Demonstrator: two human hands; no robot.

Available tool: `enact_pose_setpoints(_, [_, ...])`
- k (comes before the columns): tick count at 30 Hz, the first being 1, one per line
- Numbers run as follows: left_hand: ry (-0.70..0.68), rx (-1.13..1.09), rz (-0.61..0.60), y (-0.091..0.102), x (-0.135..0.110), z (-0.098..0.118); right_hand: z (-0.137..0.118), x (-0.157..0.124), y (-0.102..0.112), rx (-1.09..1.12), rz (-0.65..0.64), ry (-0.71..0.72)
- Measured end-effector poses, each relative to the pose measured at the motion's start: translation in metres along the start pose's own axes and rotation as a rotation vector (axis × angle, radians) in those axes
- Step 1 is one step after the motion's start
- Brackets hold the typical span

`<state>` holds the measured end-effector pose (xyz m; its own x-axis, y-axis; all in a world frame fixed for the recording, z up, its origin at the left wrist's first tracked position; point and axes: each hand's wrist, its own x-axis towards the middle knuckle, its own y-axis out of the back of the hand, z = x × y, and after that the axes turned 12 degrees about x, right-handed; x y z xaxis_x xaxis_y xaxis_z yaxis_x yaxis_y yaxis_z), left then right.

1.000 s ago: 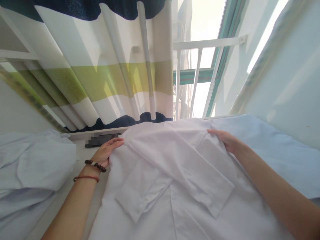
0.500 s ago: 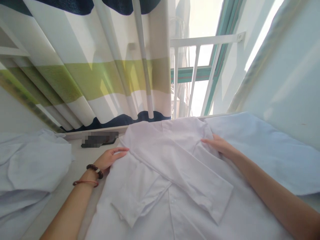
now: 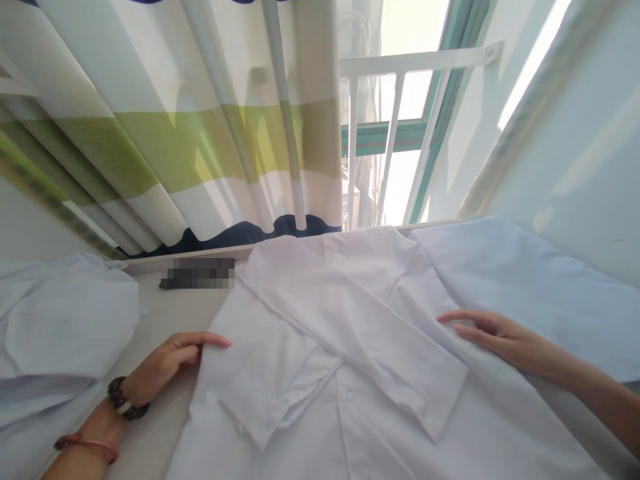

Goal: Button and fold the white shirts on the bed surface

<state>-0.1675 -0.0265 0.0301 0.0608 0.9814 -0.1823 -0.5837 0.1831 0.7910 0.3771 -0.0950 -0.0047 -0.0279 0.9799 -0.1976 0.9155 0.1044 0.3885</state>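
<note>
Flanking the white, long-sleeved cloth garment (image 3: 320,300), which lies flat on the pale cloth sheet (image 3: 163,312), we touch its left edge with our left hand (image 3: 163,363), forefinger straight, others bent; our right hand (image 3: 493,333), relaxed with fingers parted, is over its right side.

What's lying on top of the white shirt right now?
The sleeves of the white shirt cross over it; the left hand and right hand overlap its edges. What the sleeves cover can't be seen.
</note>
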Motion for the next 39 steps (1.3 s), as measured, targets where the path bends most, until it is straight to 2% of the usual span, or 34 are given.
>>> enact_pose_setpoints(4, [-0.038,-0.069,-0.007,-0.004,0.005,-0.007,-0.007,0.004,-0.002,0.02,0.09,0.071])
enact_pose_setpoints(7, [-0.069,-0.109,0.008,-0.008,0.008,-0.011,-0.014,0.01,-0.004,0.067,0.144,0.033])
enact_pose_setpoints(10, [-0.114,-0.123,0.002,-0.009,0.006,-0.014,-0.017,0.013,-0.005,0.067,0.129,0.012])
enact_pose_setpoints(14, [-0.115,-0.059,0.034,-0.006,0.004,-0.014,-0.018,0.014,-0.007,0.029,0.139,0.08])
enact_pose_setpoints(17, [-0.045,-0.282,0.031,-0.003,0.008,-0.01,-0.024,0.018,-0.008,0.087,0.199,0.031])
enact_pose_setpoints(19, [0.034,-0.515,-0.023,0.0,0.015,-0.004,-0.03,0.026,-0.009,0.169,0.225,-0.054])
enact_pose_setpoints(21, [0.114,-0.629,-0.095,0.002,0.024,0.005,-0.037,0.039,-0.01,0.263,0.218,-0.108])
enact_pose_setpoints(24, [0.163,-0.641,-0.198,0.003,0.038,0.021,-0.045,0.065,-0.01,0.374,0.198,-0.117])
enact_pose_setpoints(29, [0.124,-0.661,-0.34,-0.004,0.059,0.044,-0.05,0.1,-0.01,0.502,0.099,-0.187])
enact_pose_setpoints(33, [0.165,-0.653,-0.243,-0.011,0.073,0.053,-0.057,0.11,-0.017,0.438,0.128,-0.149])
enact_pose_setpoints(36, [0.194,-0.671,-0.181,-0.015,0.078,0.053,-0.06,0.115,-0.024,0.293,0.245,-0.091])
enact_pose_setpoints(39, [0.206,-0.697,-0.131,-0.014,0.076,0.051,-0.058,0.118,-0.028,0.239,0.348,-0.082])
